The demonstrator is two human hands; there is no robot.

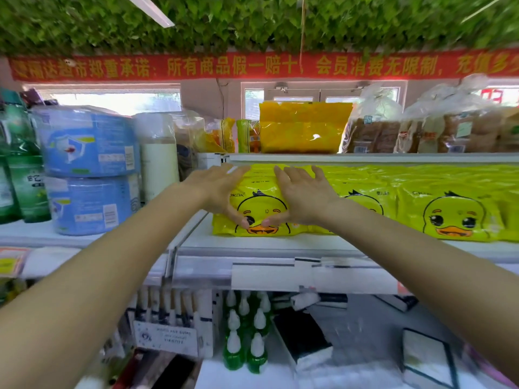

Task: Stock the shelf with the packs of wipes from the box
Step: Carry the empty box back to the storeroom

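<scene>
A yellow pack of wipes with a duck face [261, 203] stands at the left end of a white shelf [252, 244]. My left hand [222, 189] lies flat on its left side, fingers straight, thumb down by the duck's eye. My right hand [303, 195] presses its right side the same way, thumb tips nearly meeting. To the right, more yellow duck packs [455, 209] fill the same shelf in a row. The box is not in view.
Blue round tubs [90, 169] and green pouches [22, 175] stand on the left shelf. Above, a yellow bag [303, 127] and bagged bread [421, 130] sit on the top shelf. Below are green bottles [244, 332] and dark boxes [303, 341].
</scene>
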